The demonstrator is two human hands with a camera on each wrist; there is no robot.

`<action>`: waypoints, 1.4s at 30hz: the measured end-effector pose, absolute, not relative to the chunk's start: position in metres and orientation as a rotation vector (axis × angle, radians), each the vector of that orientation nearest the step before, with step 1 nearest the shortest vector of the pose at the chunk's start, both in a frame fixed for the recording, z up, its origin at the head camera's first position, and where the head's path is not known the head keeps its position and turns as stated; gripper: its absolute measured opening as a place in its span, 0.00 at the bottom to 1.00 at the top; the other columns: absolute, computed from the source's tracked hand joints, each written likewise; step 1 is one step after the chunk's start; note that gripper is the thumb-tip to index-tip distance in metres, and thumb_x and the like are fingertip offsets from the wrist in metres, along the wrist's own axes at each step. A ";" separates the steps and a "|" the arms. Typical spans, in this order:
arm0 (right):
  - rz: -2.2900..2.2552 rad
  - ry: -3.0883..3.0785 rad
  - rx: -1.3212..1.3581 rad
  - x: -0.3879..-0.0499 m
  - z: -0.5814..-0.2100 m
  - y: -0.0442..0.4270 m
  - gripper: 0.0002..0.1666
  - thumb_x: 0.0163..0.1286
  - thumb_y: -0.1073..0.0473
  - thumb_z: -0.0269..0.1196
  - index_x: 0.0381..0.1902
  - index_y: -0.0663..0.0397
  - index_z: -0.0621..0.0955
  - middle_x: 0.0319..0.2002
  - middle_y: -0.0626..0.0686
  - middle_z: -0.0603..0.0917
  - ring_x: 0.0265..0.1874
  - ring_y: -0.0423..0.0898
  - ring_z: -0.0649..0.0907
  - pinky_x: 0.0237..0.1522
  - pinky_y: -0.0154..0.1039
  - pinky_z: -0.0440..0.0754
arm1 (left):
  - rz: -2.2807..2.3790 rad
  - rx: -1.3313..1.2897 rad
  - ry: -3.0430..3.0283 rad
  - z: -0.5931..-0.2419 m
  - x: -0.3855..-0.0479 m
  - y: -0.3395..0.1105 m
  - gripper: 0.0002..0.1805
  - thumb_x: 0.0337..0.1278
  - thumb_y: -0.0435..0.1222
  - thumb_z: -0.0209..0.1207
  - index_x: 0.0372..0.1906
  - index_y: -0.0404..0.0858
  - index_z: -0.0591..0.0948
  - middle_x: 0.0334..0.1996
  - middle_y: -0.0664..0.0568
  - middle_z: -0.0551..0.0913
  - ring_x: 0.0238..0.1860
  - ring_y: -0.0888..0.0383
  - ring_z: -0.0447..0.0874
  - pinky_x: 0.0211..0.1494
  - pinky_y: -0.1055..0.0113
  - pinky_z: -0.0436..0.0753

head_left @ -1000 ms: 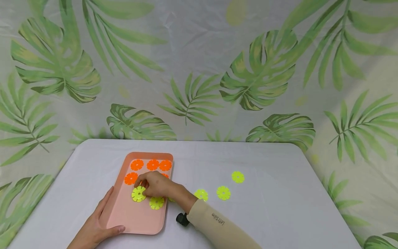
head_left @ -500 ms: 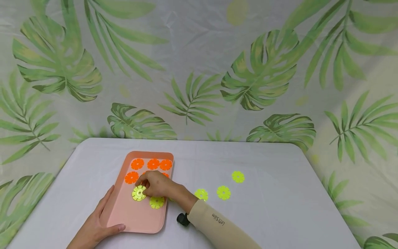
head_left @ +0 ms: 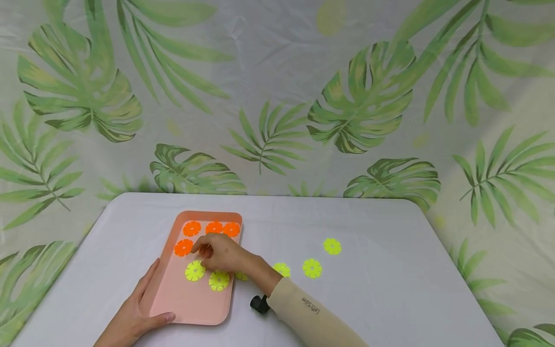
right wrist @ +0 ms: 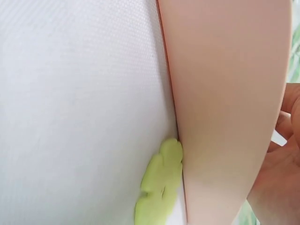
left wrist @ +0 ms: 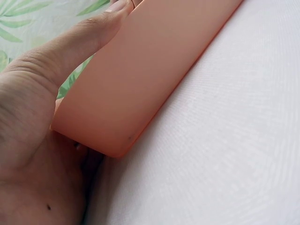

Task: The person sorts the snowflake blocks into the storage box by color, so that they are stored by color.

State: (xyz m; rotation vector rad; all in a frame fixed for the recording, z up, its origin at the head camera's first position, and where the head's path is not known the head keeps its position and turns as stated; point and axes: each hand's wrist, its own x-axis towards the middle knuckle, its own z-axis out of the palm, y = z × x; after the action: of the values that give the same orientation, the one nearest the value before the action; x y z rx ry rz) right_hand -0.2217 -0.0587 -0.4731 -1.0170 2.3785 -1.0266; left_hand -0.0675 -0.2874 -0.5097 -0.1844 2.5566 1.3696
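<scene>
A pink rectangular tray (head_left: 195,306) lies on the white table. My left hand (head_left: 130,313) holds its near left corner, thumb on the near rim and fingers along the left side; the left wrist view shows the thumb (left wrist: 89,40) at the tray's edge. My right hand (head_left: 223,253) hovers over the tray with loosely bent fingers and nothing visible between them. Close under its fingertips lies a yellow-green notched plastic disc (head_left: 194,271). Another yellow-green disc (head_left: 218,281) lies to its right. Several orange notched discs (head_left: 184,247) fill the tray's far part, some hidden by the right hand.
On the table right of the tray lie several more yellow-green discs, including one at the far right (head_left: 332,246) and one nearer (head_left: 312,268). Another disc (right wrist: 159,185) lies against the tray's outer wall (right wrist: 220,93). A black device (head_left: 260,304) sits under the right wrist.
My right hand has let go of the yellow-green disc, which now lies flat in the tray, and has drawn slightly up and right. My left hand stays in place.
</scene>
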 end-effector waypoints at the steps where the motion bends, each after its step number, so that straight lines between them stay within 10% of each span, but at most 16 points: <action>1: -1.048 2.366 -1.015 -0.222 -0.473 -0.057 0.20 0.65 0.68 0.71 0.54 0.49 0.87 0.39 0.46 0.82 0.36 0.35 0.76 0.38 0.23 0.77 | 1.367 -0.176 2.567 -0.510 -0.067 -0.288 0.68 0.55 0.46 0.74 0.82 0.72 0.32 0.86 0.37 0.41 0.77 0.35 0.52 0.68 0.28 0.64; 15: -1.274 2.271 -1.078 -0.227 -0.468 -0.029 0.19 0.66 0.70 0.71 0.55 0.57 0.86 0.52 0.53 0.90 0.44 0.41 0.84 0.52 0.31 0.84 | 1.365 -0.179 2.577 -0.509 -0.067 -0.285 0.69 0.55 0.46 0.75 0.82 0.72 0.32 0.86 0.38 0.42 0.76 0.37 0.54 0.69 0.30 0.63; 42: -1.380 2.338 -1.011 -0.233 -0.470 0.032 0.17 0.66 0.69 0.71 0.52 0.59 0.86 0.46 0.58 0.87 0.42 0.47 0.83 0.45 0.35 0.83 | 1.352 -0.245 2.492 -0.510 -0.071 -0.287 0.70 0.55 0.47 0.74 0.82 0.70 0.29 0.86 0.39 0.38 0.77 0.37 0.51 0.72 0.29 0.62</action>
State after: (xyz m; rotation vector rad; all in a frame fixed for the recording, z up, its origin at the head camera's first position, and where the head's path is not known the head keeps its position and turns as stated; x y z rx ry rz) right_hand -0.2334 0.0319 -0.4702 -1.0105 2.3384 -1.3795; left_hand -0.0705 -0.2868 -0.5098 -0.2454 2.4918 1.3524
